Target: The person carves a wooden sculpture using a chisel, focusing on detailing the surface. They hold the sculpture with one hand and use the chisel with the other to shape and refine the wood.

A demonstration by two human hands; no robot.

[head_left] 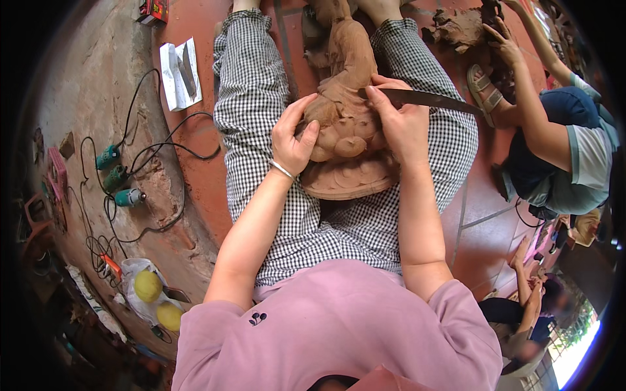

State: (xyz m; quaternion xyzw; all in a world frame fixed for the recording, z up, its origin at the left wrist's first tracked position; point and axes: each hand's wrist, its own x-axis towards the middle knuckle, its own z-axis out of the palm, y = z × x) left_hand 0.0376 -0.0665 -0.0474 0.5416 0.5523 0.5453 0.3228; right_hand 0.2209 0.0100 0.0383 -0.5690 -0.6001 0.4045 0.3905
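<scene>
— Brown, carved, wood-looking figure (353, 62): where does it lie, please, and how are the fingers?

— It lies between the legs in black-and-white checked trousers (251, 85), its rounded base nearest to the body. The left hand (292, 135) is spread wide, with thumb and fingers on the figure's left side. The right hand (404, 127) is at the right side, and its thumb and fingers pinch a long, dark, flat blade (443, 101).

— Is there some writing to read?

— A small red-and-black box (154, 11), by the left edge of the red tiled floor (195, 153), has printing, too small for me. The pink shirt (339, 303) has a dark cherry-shaped mark (258, 318).

— What is hidden?

— The view's upper edge cuts the figure's far end. Whether the blade's end touches the figure, I cannot tell.
</scene>
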